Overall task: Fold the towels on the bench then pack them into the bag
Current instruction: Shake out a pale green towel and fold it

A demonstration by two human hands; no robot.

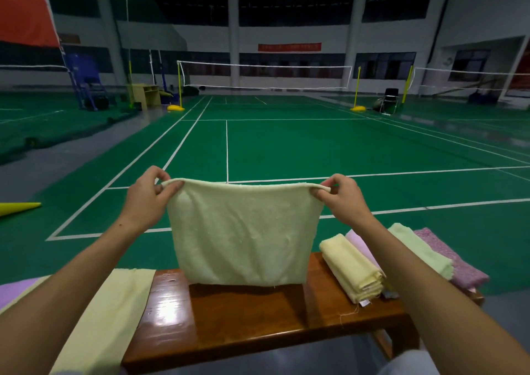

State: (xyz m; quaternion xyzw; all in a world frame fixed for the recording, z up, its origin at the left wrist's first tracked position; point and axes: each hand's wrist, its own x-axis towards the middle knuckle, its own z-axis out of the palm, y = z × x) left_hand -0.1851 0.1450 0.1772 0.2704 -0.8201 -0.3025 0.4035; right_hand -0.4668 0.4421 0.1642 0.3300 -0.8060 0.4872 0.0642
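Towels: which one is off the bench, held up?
The pale green towel, pinched at its top corners by the left hand and right hand; the others lie on the bench.

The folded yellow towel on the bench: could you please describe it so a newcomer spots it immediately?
Find the wooden bench, then the pile at its right end. The folded yellow towel lies nearest the middle, pale butter yellow, unlike the lilac towel, green towel and pink towel beyond it.

Two bare forearms enter from the near edge, one on the left, one on the right. No sleeves cover either forearm down to the frame edge. The left hand (147,199) and right hand (344,198) are ungloved. No rings, watch or wristbands are visible. A small dark mark sits on the left forearm near the wrist. Pale whitish clothing shows at the near right corner.
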